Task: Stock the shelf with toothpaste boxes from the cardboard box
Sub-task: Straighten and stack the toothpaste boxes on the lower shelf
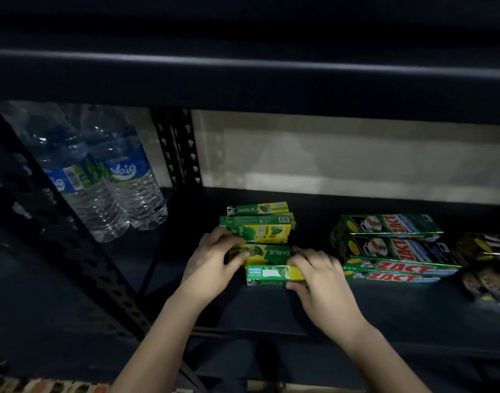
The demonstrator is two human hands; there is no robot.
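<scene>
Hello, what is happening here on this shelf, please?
A person is stocking a dark shelf with green Darlie toothpaste boxes. The left hand and right hand together grip the front boxes, lining them up before the stack. Zact boxes lie to the right, water bottles to the left.

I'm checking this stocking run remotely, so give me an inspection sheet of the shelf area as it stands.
Surface: dark metal shelf, dimly lit.
Job's things: Darlie toothpaste boxes stacked mid-shelf; the front Darlie box is being set down. Cardboard box not in view.
Clutter: Zact toothpaste boxes stacked to the right; water bottles in the left bay; dark packets at far right.
Grippers: left hand and right hand each grip Darlie boxes.
Cables: nothing seen.
Surroundings: upper shelf overhead, perforated upright.
</scene>
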